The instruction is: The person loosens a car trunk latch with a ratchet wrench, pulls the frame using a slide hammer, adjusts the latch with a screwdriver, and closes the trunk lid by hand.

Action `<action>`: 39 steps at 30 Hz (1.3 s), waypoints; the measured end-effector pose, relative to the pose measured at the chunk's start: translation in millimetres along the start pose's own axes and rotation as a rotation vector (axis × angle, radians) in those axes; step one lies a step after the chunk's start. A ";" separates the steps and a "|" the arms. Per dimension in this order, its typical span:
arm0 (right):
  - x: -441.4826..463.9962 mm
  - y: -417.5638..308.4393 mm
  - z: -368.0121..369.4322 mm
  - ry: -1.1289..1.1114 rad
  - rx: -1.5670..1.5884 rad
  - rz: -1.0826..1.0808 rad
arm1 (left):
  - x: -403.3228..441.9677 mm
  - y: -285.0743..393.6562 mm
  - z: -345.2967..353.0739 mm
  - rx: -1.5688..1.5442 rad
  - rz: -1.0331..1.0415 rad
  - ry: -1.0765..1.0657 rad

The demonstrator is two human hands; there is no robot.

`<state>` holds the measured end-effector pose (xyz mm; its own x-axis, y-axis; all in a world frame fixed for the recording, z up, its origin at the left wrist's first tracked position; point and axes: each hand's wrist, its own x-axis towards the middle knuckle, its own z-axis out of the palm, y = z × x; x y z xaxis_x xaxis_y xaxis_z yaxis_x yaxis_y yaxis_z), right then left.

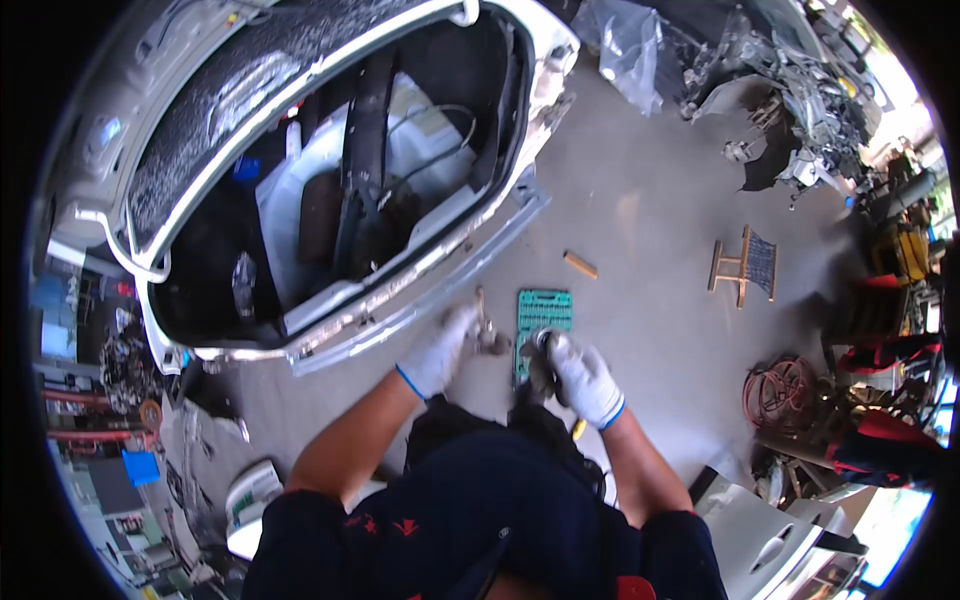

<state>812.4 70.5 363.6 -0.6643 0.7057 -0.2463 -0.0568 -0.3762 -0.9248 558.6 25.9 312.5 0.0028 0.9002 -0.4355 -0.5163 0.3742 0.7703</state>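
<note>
My left hand (443, 352), in a white work glove with a blue cuff, is blurred beside the car's rear edge. Its fingers are curled around a slim metallic object (483, 318) whose kind I cannot make out. In my right hand (585, 378), also gloved in white, is a dark tool with a round metal end (543, 338); its exact kind is unclear. Below and just beyond the right hand, a green socket set case (544, 309) lies open on the floor, partly covered by the hand and tool.
An open car trunk (430, 245) fills the upper left, its bumper area bare. A wooden block (580, 264) and a small folding stool (744, 266) stand on the grey floor. Coiled red hose (780, 391), scrap parts (800, 110) and a car door (765, 540) are at right.
</note>
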 end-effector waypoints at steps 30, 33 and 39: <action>150.7 2.6 0.5 -0.897 -1.142 -0.496 | -29.2 3.3 -11.4 0.232 -0.344 0.087; 165.0 49.3 7.5 -0.870 -0.824 -0.331 | -32.3 -6.0 -41.8 0.408 -0.236 0.066; 205.1 92.3 42.0 -0.589 -0.499 0.118 | 3.8 6.9 -101.5 0.070 -0.322 0.260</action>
<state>639.7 155.3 239.9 -0.9393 0.1901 -0.2856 0.2879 -0.0157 -0.9575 468.1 9.3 268.9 -0.0664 0.6519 -0.7554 -0.4647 0.6497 0.6016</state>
